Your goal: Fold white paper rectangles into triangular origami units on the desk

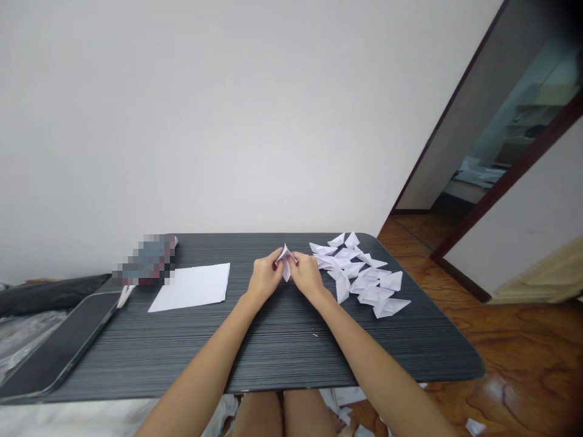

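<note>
Between my two hands is a small piece of folded white paper (pixel 286 267), its pointed tip upward and its sides slightly spread. My left hand (pixel 266 274) grips its left side with thumb and fingers. On the other side, my right hand (pixel 306 273) pinches the right edge. Both hands are just above the dark table, and the fingertips partly cover the paper. To the right of my right hand lies a group of several folded white paper boats (pixel 376 294), overlapping one another. A stack of flat white paper sheets (pixel 194 286) lies left of my left hand.
The dark wood-grain table (pixel 291 364) stands against a white wall. At its left are a blurred-out object (pixel 148 258) and a dark flat panel with a pale rim (pixel 64 346). Paper scraps (pixel 475 426) lie on the brown floor. A doorway opens at right.
</note>
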The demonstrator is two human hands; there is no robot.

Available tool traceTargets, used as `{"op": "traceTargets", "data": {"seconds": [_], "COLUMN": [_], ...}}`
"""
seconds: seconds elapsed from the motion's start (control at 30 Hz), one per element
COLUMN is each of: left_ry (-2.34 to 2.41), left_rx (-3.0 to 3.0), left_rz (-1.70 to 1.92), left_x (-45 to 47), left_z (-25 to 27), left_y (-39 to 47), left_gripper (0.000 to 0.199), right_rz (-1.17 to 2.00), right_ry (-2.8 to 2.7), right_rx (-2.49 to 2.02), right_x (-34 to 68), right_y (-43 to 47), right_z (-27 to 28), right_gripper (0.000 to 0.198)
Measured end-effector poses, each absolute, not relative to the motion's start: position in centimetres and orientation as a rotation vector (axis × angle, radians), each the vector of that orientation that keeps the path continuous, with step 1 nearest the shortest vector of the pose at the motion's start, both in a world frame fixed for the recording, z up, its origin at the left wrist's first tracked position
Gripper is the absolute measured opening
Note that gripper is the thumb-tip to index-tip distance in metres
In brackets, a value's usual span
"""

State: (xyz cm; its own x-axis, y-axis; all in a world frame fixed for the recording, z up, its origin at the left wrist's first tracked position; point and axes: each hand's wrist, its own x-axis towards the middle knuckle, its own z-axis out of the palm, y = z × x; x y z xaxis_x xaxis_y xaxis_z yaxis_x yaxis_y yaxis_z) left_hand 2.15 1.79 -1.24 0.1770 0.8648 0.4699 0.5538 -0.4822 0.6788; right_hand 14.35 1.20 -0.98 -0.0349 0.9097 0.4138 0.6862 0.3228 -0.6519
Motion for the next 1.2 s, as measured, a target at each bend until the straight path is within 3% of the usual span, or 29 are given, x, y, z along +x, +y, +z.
{"op": "traceTargets", "data": {"seconds": [0.27,0.47,0.6,0.7,0.87,0.97,1.1,1.2], "left_ry": [0.990,0.824,0.821,0.910,1.131,1.223,1.140,1.119], "left_rx": [1.521,1.393,1.403,1.418,1.623,1.848,2.167,2.278], "left_rz": [1.307,1.364,1.371,1.404,1.499,1.549,1.448,1.388], "left_x": [1.0,0.7,1.3,1.6,1.7,1.5,1.4,1.3], "left_z": [-1.6,-0.8,-0.8,-1.3,-1.6,-1.1,-1.0,-1.6], "left_y": [3.1,2.7,2.5,2.7,2.6,2.1,1.7,1.8], "left_gripper": [0.033,0.038,0.058,0.059,0.031,0.023,0.028,0.041], "right_rz": [0.985,1.069,1.072,1.021,0.925,1.063,1.226,1.023], "right_ry": [-1.567,-1.435,-1.366,-1.377,-1.443,-1.370,-1.297,-1.407], "right_rx": [-0.983,-0.810,-0.840,-0.917,-0.998,-0.929,-0.861,-0.929], "right_x": [15.3,15.7,15.2,15.0,14.9,14.4,13.7,13.5], "right_y": [1.8,1.8,1.8,1.7,1.6,1.6,1.2,0.6], "right_z": [-0.9,-0.4,-0.5,-0.7,-1.0,-1.3,-1.6,-1.5], "right_gripper": [0.039,0.031,0.045,0.054,0.036,0.027,0.024,0.019]}}
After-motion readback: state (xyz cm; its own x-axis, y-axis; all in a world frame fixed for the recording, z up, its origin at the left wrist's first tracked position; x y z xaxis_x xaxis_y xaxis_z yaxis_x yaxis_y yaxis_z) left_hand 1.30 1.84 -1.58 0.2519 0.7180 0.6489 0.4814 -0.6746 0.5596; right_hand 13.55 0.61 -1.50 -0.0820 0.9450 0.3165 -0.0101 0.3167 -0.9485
